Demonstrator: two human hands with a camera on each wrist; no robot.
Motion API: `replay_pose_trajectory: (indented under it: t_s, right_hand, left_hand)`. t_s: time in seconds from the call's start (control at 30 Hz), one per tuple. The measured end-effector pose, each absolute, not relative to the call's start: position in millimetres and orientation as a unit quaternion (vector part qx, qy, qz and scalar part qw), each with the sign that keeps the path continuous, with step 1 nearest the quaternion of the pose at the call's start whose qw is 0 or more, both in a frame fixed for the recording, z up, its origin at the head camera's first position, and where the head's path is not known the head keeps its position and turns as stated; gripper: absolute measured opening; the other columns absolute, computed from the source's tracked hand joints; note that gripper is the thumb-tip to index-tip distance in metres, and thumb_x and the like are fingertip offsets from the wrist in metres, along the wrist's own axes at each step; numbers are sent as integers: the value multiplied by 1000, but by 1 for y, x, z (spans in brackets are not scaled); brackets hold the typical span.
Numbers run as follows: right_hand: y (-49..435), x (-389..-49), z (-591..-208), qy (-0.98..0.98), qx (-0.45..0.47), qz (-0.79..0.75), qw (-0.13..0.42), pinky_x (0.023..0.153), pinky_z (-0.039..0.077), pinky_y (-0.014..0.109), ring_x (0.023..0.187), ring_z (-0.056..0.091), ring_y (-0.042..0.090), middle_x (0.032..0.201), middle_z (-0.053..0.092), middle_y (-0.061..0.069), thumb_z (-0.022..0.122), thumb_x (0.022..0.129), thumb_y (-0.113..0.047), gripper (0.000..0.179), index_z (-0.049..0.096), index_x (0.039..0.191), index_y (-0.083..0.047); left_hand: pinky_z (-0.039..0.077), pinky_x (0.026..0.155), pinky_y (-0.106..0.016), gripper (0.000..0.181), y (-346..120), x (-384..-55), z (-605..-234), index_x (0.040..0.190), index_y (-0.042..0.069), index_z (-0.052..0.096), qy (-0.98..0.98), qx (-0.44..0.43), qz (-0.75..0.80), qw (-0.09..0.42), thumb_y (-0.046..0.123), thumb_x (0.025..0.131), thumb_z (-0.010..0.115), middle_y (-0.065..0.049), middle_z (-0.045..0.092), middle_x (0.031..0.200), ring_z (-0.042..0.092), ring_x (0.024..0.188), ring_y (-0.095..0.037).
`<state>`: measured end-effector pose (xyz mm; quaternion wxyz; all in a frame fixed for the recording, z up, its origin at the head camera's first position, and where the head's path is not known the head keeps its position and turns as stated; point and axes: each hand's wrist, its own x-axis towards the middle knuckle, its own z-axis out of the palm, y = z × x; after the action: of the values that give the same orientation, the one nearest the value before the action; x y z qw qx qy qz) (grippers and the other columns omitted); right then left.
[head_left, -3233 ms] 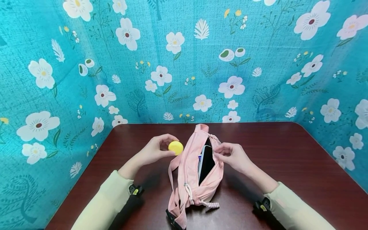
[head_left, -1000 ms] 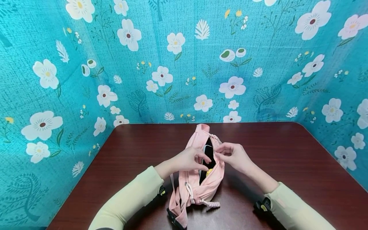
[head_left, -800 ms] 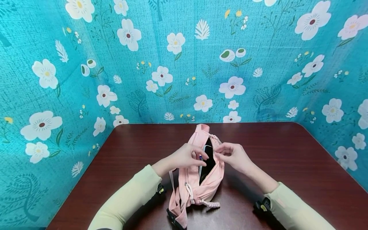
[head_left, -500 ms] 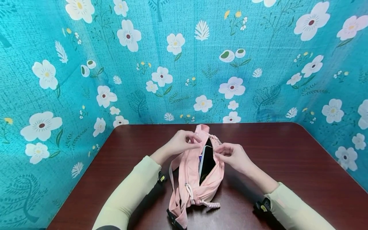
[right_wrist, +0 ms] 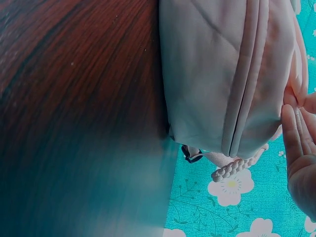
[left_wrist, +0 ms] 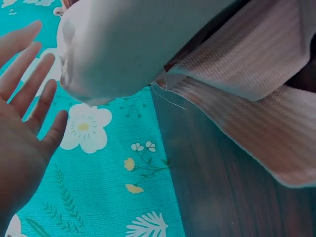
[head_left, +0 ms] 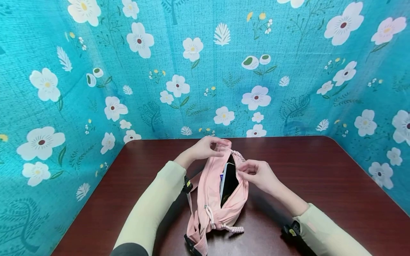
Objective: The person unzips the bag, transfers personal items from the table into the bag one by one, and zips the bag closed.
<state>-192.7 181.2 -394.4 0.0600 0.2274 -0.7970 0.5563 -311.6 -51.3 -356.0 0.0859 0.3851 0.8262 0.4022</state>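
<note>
A pink waist bag (head_left: 210, 186) lies lengthwise on the table, its main zip undone. Inside the gap stands a black, phone-like slab (head_left: 230, 179) with a pale edge; a bit of blue shows beside it. My right hand (head_left: 260, 175) pinches the right lip of the opening; in the right wrist view the thumb and fingers of the hand (right_wrist: 302, 165) meet on the fabric. At the bag's far end hovers my left hand (head_left: 203, 147), thumb and fingers apart. The left wrist view shows that hand's fingers (left_wrist: 32, 91) spread, holding nothing. Deep inside, the bag is too dark to make out.
The dark red-brown table (head_left: 307, 177) ends at a teal flowered cloth (head_left: 205, 89) behind and at both sides. A strap with a black buckle (head_left: 192, 245) trails toward the near edge. Braided zip cords (head_left: 234, 229) hang at the bag's near and far ends.
My left hand held a yellow disc beside the bag, let it go inside the opening, then withdrew and moved to the bag's far end. My right hand has kept its pinch on the lip.
</note>
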Motion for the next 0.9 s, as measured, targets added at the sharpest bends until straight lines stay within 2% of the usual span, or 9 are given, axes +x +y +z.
replay_pose_trajectory:
  t_s: [0.07,0.1,0.2,0.27,0.3,0.4,0.6,0.77,0.9]
  right_hand:
    - [182,-194,-395,-797,227,556,62,54,49,22,63,63,9,76,69,8,73,83,1,13,70,95,4]
    - [182,-194,-395,-797,226,556,61,54,49,21,63,63,9,76,69,8,73,83,2,13,70,95,4]
    - [182,-194,-395,-796,225,559,60,55,49,21,63,62,9,76,69,8,73,83,1,13,70,96,4]
    - [183,-194,-396,-797,224,558,59,55,49,22,63,63,10,76,69,8,73,83,2,13,70,96,4]
    - [183,-194,-396,-797,224,557,60,54,49,22,63,63,10,76,69,7,73,83,2,13,70,96,4]
    - [183,-195,-396,-797,226,556,61,54,50,23,63,63,10,76,69,6,73,83,2,13,70,96,3]
    - [183,-195,-397,-792,232,561,62,54,50,23,64,63,9,76,70,6,73,83,3,13,71,95,2]
    - [183,-196,-399,-792,232,562,57,54,51,25,64,62,9,76,69,7,73,83,2,13,71,95,2]
    - [183,-196,-400,-794,231,560,56,53,52,27,63,62,9,75,69,6,73,83,2,13,71,95,2]
  left_hand:
    - [41,70,-26,47,-50,-316,-357,132,4,60,823,400,392,96,6,87,72,-6,61,129,51,85,-19]
    - [40,68,-25,47,-50,-317,-358,133,4,59,823,407,384,98,5,87,71,-8,63,125,50,81,-19]
    - [37,64,-24,47,-49,-320,-361,133,3,59,829,416,362,98,4,87,70,-10,65,93,45,70,-19]
    - [35,59,-24,45,-50,-320,-364,131,1,60,830,420,357,90,3,87,70,-7,52,71,39,61,-20]
    - [34,59,-23,44,-50,-320,-365,130,1,61,831,421,353,87,3,87,70,-6,44,65,38,61,-19]
    - [34,57,-23,40,-50,-321,-368,125,1,64,830,422,356,74,2,85,71,1,43,65,37,60,-17]
    - [34,59,-23,28,-52,-326,-378,113,2,71,828,448,335,37,2,86,72,-3,46,66,36,60,-12]
    - [35,59,-23,18,-54,-326,-384,103,3,75,822,465,329,7,3,85,73,-2,62,79,40,64,-13]
    - [38,60,-23,17,-56,-325,-388,102,6,77,829,449,333,5,7,86,74,-1,68,90,45,70,-14]
